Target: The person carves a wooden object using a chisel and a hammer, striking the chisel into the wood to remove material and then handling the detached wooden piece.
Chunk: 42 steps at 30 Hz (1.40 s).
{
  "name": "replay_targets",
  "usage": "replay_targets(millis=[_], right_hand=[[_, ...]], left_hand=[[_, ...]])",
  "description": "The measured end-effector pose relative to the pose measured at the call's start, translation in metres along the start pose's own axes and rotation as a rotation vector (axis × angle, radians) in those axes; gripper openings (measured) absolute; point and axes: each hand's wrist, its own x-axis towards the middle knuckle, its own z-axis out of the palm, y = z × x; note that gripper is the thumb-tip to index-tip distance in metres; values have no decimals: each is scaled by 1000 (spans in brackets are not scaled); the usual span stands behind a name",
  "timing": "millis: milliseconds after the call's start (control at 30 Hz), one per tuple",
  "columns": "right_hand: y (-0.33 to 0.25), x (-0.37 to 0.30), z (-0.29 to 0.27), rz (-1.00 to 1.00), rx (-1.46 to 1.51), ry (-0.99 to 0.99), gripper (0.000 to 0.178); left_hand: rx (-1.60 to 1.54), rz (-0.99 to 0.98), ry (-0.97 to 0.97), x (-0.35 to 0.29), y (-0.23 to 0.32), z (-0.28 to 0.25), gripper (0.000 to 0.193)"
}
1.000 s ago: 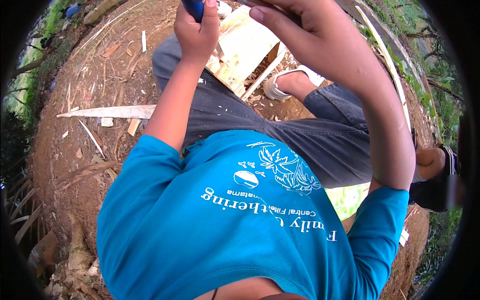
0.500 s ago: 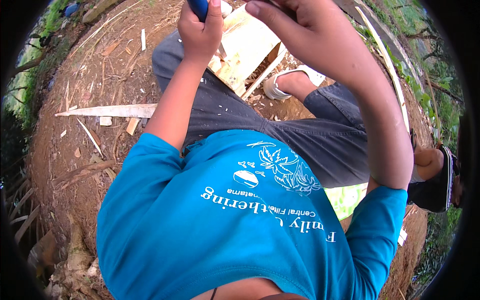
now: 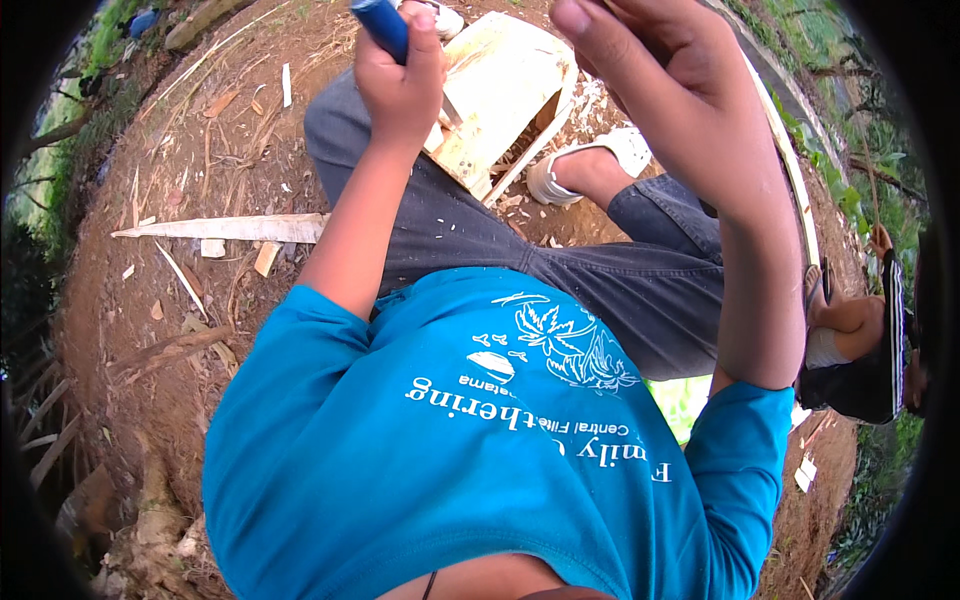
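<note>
My left hand [image 3: 402, 90] is closed around the blue handle of a chisel [image 3: 383, 28]. Its metal blade shows below the fist and points down at a pale wooden piece [image 3: 510, 75] between my legs. That piece is boxy, with a dark gap along its right side. My right hand [image 3: 670, 80] is raised at the top edge, to the right of the wood and apart from it. Its fingers are curled, and whatever they grip is hidden or out of the picture.
A long pointed wood strip [image 3: 225, 227] lies on the brown soil left of my leg, among chips and shavings. My foot in a white clog [image 3: 590, 165] is beside the wood. Another person's leg [image 3: 845, 330] shows at the right. Roots [image 3: 150, 500] lie at lower left.
My right hand has shifted right, away from the chisel. My left hand and the chisel have come slightly lower in the picture, uncovering more of the handle and the wood.
</note>
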Motion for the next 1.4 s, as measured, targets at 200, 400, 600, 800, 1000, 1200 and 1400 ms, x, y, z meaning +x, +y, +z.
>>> replay_targets(millis=[200, 400, 600, 800, 1000, 1200, 1400], right_hand=[[-1, -15, -16, 98, -88, -64, 48], [9, -9, -26, -122, -34, 8, 46], [-8, -2, -20, -62, -217, -122, 42], [0, 3, -12, -70, -148, -97, 43], [-15, 2, -5, -74, -31, -95, 42], [-24, 9, -5, -93, -91, -86, 39], [-12, 16, 3, -37, -160, -28, 38]], left_hand=[[223, -21, 82, 11, 10, 7, 25], [416, 39, 81, 10, 2, 3, 24], [283, 118, 18, 14, -3, 3, 25], [133, -32, -5, 12, -3, 2, 25], [256, 152, 31, 13, -12, -2, 21], [275, 55, 34, 8, -6, -3, 23], [202, 6, 55, 9, -10, 0, 22]])
